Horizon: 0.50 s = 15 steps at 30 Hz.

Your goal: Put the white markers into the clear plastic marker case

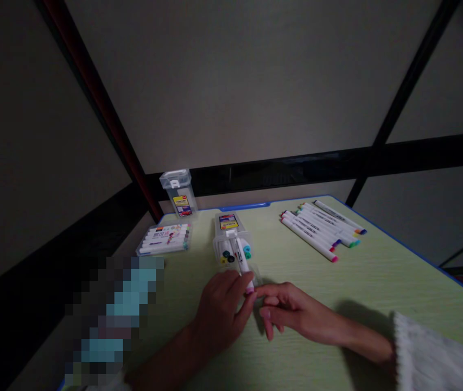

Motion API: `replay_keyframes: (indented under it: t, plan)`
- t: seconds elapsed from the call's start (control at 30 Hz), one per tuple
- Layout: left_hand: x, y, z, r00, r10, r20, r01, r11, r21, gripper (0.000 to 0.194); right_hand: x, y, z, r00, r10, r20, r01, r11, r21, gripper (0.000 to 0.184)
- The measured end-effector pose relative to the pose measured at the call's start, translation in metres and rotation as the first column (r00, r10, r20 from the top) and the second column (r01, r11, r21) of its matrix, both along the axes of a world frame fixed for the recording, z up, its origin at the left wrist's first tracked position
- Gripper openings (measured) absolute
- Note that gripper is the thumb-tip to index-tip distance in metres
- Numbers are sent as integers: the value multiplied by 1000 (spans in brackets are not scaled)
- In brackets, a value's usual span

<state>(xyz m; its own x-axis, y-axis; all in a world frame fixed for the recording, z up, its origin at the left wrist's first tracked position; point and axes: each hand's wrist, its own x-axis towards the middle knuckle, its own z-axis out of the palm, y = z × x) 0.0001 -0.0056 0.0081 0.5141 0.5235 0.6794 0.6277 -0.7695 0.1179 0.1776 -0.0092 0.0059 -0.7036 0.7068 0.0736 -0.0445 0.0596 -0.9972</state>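
Observation:
My left hand (219, 312) and my right hand (288, 312) meet near the middle of a pale green table (378, 288). Both pinch the pink-tipped end of a white marker (245, 269). That marker sticks out of a clear plastic marker box (231, 241) lying on its side, its open mouth toward me, with a few more markers inside. My left fingers curl round the marker from the left. The thumb and forefinger of my right hand touch its tip from the right.
Several white markers with coloured caps (321, 228) lie in a row at the far right. A flat clear case of markers (166, 239) lies at the far left, and a clear box (178, 193) stands upright behind it. A blurred-out patch covers the lower left.

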Motion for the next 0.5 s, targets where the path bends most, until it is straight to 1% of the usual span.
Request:
replay_keyframes:
  t: [0.23, 0.4, 0.5]
  plan:
    - [0, 2, -1, 999, 37, -11, -37, 999, -37, 26, 1, 0, 0, 1000, 8, 22, -8, 1000, 1, 36]
    - [-1, 4, -4, 998, 59, -25, -61, 992, -109, 34, 1, 0, -2, 1000, 2, 29, -2, 1000, -1, 39]
    - [-1, 5, -5, 998, 55, -21, -58, 990, -129, 37, 1, 0, -3, 1000, 2, 30, -2, 1000, -7, 39]
